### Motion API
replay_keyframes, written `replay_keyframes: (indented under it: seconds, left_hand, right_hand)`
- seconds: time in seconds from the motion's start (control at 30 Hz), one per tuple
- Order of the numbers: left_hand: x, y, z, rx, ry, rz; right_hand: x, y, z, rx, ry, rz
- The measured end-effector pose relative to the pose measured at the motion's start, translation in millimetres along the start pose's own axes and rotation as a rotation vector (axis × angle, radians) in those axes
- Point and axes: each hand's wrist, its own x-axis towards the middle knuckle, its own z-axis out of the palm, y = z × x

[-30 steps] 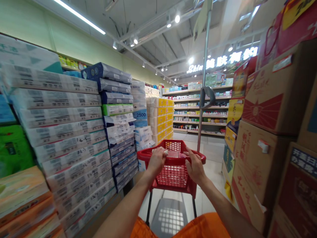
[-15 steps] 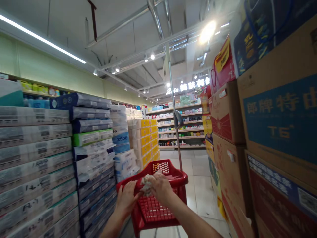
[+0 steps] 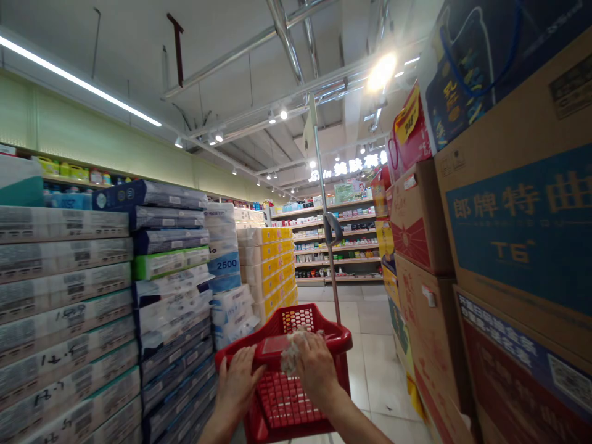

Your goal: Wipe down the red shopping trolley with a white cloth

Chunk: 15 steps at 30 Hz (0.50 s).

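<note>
Now the left hand (image 3: pixel 238 377) is gripping the near rim of the red shopping basket (image 3: pixel 300 319); the right hand (image 3: pixel 318 370) is clutching a crumpled cloth (image 3: pixel 290 359) against it, and the wiping seems only partly done.

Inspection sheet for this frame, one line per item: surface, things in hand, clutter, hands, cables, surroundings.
Surface: pale, glossy tiled floor.
Things: red shopping cart with a mesh basket; crumpled white cloth at its near rim; a metal pole rises from the cart's far side.
Clutter: nothing seen.
Hands: left hand lies on the cart's near rim, grip unclear; right hand is closed on the cloth against the rim.
Cables: nothing seen.
Surroundings: stacked tissue packs on the left; cardboard boxes stacked high on the right; stocked shelves at the aisle's end.
</note>
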Motion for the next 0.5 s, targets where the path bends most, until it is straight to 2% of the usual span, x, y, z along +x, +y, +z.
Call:
replay_keyframes:
  seconds: [0.07,0.13,0.2,0.33,0.4,0.5]
  left_hand:
    - [-2.3,2.7,-3.0,-0.005,0.019,0.017]
    - [-4.2,2.8,-4.5,-0.016,0.029,0.03]
    - [-5.4,1.9,-3.6,-0.031,0.037,0.038]
    - [-7.3,5.1,2.1,-0.086,0.087,0.035]
    - [-9.7,10.0,4.0,-0.117,0.113,0.028]
    - [-15.0,17.7,4.1,-0.15,0.134,0.024]
  right_hand:
    - [3.5,-16.8,9.6,-0.001,-0.052,-0.082]
    - [3.1,-13.0,5.6,0.001,-0.087,-0.146]
    - [-0.5,8.5,-8.5,-0.006,-0.083,-0.12]
    - [-4.6,58.2,-35.8,-0.105,0.02,0.089]
    - [-0.4,69.1,-40.5,-0.157,0.059,0.128]
    - [11.7,73.1,-42.4,-0.186,0.167,0.076]
